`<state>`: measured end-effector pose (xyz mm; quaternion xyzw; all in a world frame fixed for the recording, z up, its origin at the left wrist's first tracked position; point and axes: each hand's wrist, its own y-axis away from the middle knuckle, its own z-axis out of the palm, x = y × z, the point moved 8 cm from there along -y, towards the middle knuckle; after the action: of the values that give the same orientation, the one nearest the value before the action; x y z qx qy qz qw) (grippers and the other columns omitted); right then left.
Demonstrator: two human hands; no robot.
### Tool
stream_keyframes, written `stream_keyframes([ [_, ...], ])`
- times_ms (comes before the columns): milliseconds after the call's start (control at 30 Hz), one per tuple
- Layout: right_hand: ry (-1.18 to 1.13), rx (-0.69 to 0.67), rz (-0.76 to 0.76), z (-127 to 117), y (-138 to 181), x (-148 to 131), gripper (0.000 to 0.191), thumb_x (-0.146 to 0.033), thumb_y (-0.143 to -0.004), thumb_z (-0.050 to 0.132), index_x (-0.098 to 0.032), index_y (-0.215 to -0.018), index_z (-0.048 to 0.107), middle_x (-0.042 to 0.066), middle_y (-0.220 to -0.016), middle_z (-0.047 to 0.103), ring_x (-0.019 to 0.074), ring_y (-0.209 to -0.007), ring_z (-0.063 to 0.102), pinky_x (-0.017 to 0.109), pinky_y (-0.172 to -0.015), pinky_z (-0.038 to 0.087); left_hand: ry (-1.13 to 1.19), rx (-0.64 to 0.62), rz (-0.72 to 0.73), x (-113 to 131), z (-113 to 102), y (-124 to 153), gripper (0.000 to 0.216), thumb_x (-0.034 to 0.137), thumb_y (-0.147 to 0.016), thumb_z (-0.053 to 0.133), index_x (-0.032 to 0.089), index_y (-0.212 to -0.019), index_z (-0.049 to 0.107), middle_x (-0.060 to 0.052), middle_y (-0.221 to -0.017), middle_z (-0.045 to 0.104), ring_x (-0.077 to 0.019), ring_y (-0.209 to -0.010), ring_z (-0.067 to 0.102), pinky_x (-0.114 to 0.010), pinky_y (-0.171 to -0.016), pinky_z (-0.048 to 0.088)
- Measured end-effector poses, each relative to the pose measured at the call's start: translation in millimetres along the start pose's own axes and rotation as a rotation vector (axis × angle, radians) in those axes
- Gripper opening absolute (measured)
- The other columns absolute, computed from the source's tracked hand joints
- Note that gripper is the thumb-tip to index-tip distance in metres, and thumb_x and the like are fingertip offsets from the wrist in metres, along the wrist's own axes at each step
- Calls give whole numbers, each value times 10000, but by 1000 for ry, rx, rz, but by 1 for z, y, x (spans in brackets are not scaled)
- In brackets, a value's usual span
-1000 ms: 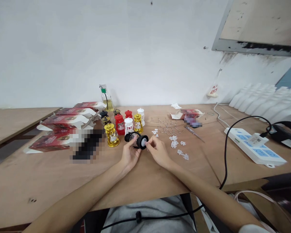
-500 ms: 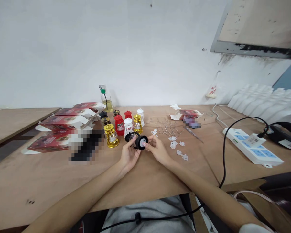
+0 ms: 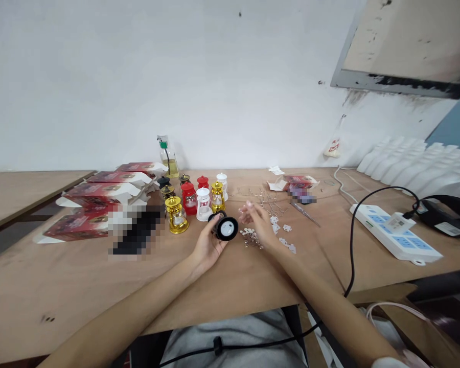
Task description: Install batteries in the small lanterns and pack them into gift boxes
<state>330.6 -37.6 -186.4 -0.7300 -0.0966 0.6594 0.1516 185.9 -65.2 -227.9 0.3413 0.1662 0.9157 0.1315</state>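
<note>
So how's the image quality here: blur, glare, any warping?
Head view: light soft and even on the wall; head view: small bright highlights on the front gold lantern; head view: fingertips of the right hand look slightly soft; head view: pixelation hides a dark patch; head view: wide-angle stretch towards the edges.

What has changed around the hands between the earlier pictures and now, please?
The right hand has left the black lantern and moved away to the right; whether it holds anything is unclear. A pile of small round parts now shows beside it. The lantern has turned to point more toward the camera. The left hand still holds it; the standing lanterns and red boxes stayed put.
</note>
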Motion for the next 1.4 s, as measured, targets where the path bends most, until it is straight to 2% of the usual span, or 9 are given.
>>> stream_keyframes([
  [100, 191, 227, -32, -38, -10, -2, 451, -616, -853, 403, -186, -806, 529, 49, -721, 633, 181, -677, 612, 308, -662, 488, -53, -17, -28, -2, 0, -1, 78, 187, -876, 577, 170, -889, 652, 11, -778, 684, -111, -622, 662, -211, -519, 568],
  [233, 402, 286, -41, -65, -16, -1, 309, -478, -867, 412, -185, -845, 506, 74, -812, 645, 205, -757, 614, 335, -718, 477, -132, -37, -37, -3, 0, -3, 88, 211, -860, 603, 178, -924, 655, -9, -824, 696, -129, -654, 678, -220, -520, 571],
  [333, 617, 231, -64, -65, -16, 1, 150, -299, -829, 485, -170, -887, 535, 111, -935, 645, 242, -868, 596, 377, -811, 442, -197, -52, -13, -1, 0, -3, 118, 241, -846, 627, 171, -938, 654, -36, -852, 705, -138, -677, 682, -221, -543, 573],
  [433, 802, 138, -93, -52, -15, 5, 131, -190, -821, 500, -157, -929, 565, 140, -1038, 629, 269, -980, 566, 390, -882, 402, -248, -101, -21, -1, 1, -4, 164, 277, -838, 641, 161, -953, 652, -68, -916, 711, -155, -728, 691, -241, -582, 583],
  [667, 1069, -24, -114, -29, -14, 13, 167, -176, -903, 479, -162, -1028, 590, 109, -1077, 638, 261, -1035, 544, 357, -907, 390, -263, -219, 11, -1, 8, 1, 369, 220, -750, 722, 235, -1076, 550, -84, -1044, 686, -199, -777, 708, -347, -670, 595],
  [800, 1186, -3, -59, -36, -18, 20, 223, -204, -911, 498, -116, -1100, 577, 175, -1169, 592, 309, -1102, 505, 405, -934, 369, -269, -244, 6, -2, 11, 5, 441, 204, -717, 746, 261, -1081, 504, -77, -1059, 671, -241, -815, 714, -455, -725, 593],
  [933, 1267, 44, 29, -48, -23, 30, 315, -269, -906, 538, -78, -1157, 543, 221, -1187, 557, 330, -1112, 499, 424, -898, 386, -311, -237, 48, 0, 10, 4, 376, 186, -707, 750, 206, -1034, 564, -99, -1040, 679, -230, -776, 710, -398, -662, 609],
  [1067, 1280, 54, 47, -51, -26, 32, 315, -329, -913, 541, -110, -1139, 560, 194, -1161, 568, 319, -1102, 503, 417, -881, 392, -328, -212, 63, 1, 6, -1, 256, 189, -720, 734, 144, -939, 610, -130, -1012, 689, -219, -765, 702, -346, -611, 609],
  [1400, 1272, 110, 55, -73, -32, 27, 248, -260, -940, 466, -133, -1114, 589, 163, -1184, 580, 305, -1081, 496, 399, -885, 375, -335, -157, 92, 7, 3, -6, 220, 167, -737, 695, 117, -935, 612, -127, -934, 691, -191, -685, 680, -323, -549, 596],
])
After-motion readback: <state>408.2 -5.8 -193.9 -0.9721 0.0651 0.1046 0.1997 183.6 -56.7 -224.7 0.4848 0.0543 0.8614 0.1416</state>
